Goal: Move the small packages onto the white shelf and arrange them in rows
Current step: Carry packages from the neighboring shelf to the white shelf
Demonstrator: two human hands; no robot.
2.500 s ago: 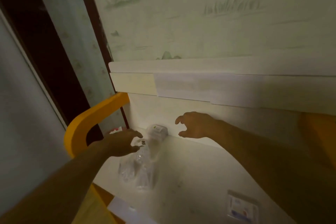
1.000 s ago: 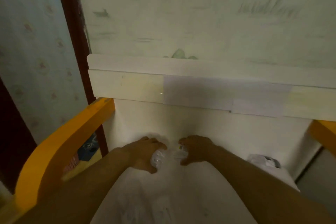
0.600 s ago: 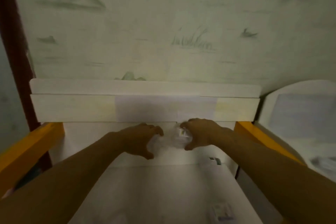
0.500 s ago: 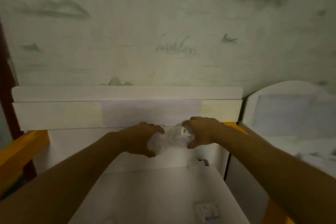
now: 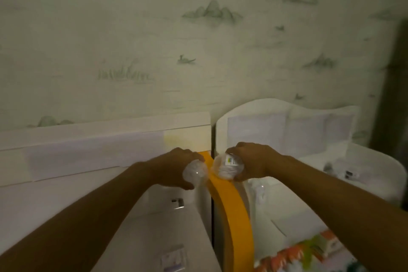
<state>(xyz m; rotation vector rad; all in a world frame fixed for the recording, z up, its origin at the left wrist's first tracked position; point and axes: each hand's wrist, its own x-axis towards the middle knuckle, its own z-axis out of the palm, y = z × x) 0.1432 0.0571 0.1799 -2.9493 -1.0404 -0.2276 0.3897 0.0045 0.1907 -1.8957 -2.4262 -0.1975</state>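
My left hand (image 5: 176, 168) is closed around a small clear plastic package (image 5: 195, 172). A second small package (image 5: 227, 168), with a coloured label on it, is gripped in my right hand (image 5: 251, 161). Both are held in the air above the orange rail (image 5: 234, 210), between the white surface on the left (image 5: 154, 234) and the white unit on the right (image 5: 276, 212). Another flat package (image 5: 173, 259) lies on the left surface near the bottom edge. A small dark-and-white item (image 5: 177, 202) sits at the back of that surface.
A white headboard-like panel (image 5: 99, 143) runs along the wallpapered wall. On the right stands a white curved piece of furniture (image 5: 287, 121) with dim items (image 5: 348, 174) on it. Colourful printed fabric (image 5: 309, 254) shows at the bottom right.
Both hands took packages from the back left of the white surface and lifted them. The view and hands have swung right, past the orange rail toward the white unit.
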